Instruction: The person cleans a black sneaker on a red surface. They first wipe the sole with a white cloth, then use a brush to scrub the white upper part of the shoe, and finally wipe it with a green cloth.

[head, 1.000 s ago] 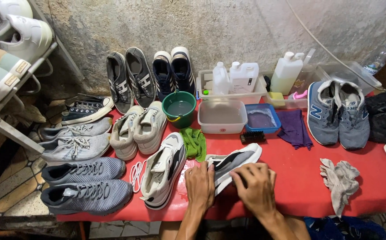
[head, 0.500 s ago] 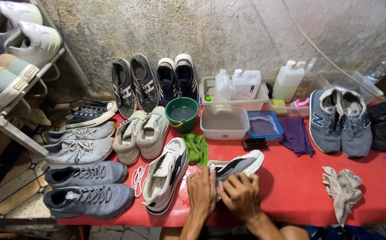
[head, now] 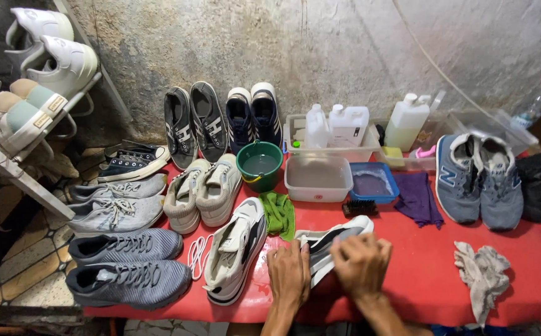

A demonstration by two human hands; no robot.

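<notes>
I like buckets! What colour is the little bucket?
Green, with a yellow handle: the bucket, head view.

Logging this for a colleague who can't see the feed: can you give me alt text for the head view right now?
Both hands, left hand and right hand, press on a white-and-grey sneaker lying on a red table. Its mate lies to the left beside a green cloth. More shoes, a green bucket, tubs and bottles line the wall behind.
</notes>
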